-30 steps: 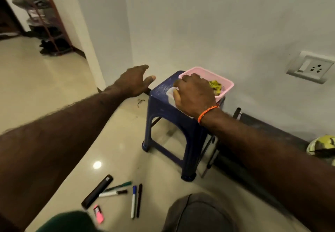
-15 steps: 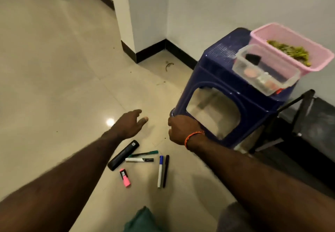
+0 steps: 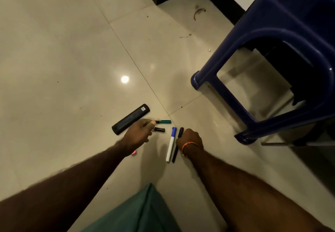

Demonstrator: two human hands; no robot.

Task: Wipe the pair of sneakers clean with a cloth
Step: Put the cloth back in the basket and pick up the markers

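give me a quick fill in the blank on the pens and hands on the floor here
1. The stool standing on the floor is dark ____.
2. The white marker beside the right hand has a ____ cap.
3. The orange band is worn on the ____ wrist.
4. The long black case lies on the ____ side of the left hand.

Missing words: blue; blue; right; left

A dark green cloth (image 3: 137, 211) shows at the very bottom of the view, between the two arms. It comes up to a point, with a fold line running down its middle. It is hard to tell if it lies on the floor.
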